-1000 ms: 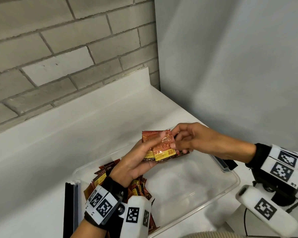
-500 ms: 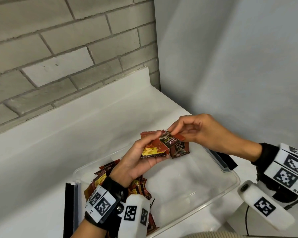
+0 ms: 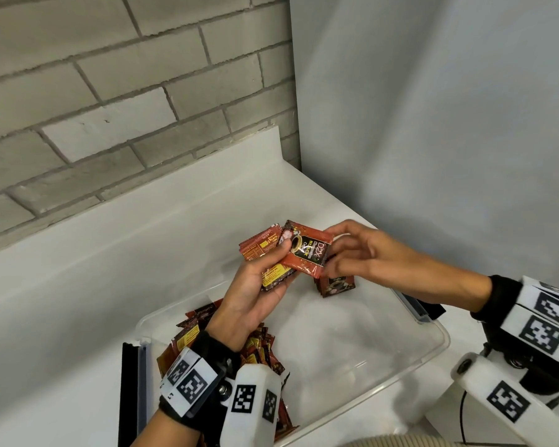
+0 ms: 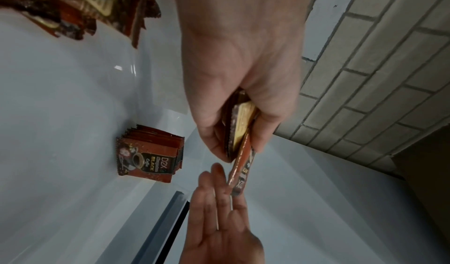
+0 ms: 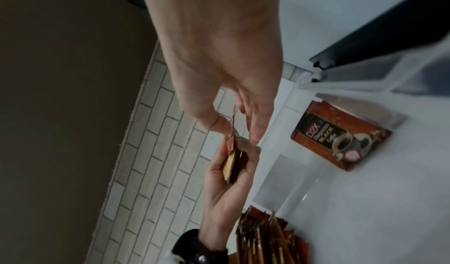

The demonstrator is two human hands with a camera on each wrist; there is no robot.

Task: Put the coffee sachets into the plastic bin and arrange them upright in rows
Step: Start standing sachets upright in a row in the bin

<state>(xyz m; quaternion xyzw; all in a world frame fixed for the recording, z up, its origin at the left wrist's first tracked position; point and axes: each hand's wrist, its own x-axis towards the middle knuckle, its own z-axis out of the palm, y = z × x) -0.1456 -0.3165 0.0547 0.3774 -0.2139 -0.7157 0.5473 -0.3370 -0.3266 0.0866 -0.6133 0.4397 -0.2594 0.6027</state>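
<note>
Red sachet (image 3: 305,250) now fully turned face-up, pinched by right hand (image 3: 365,256); left hand (image 3: 255,295) still grips stack (image 3: 265,253) above bin (image 3: 426,353).

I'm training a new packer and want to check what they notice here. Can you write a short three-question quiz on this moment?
1. True or false: the left hand holds several coffee sachets at once.
2. Which best describes the upright sachets already standing in the plastic bin? A) one small row near the far end; B) rows filling the whole bin; C) none standing yet.
3. Fill in: the right hand pinches the edge of one front-facing sachet printed "D2X ... ____ Coffee".

Key: 1 true. 2 A; a loose sachet pile lies at the near end. 3 Black.
</note>
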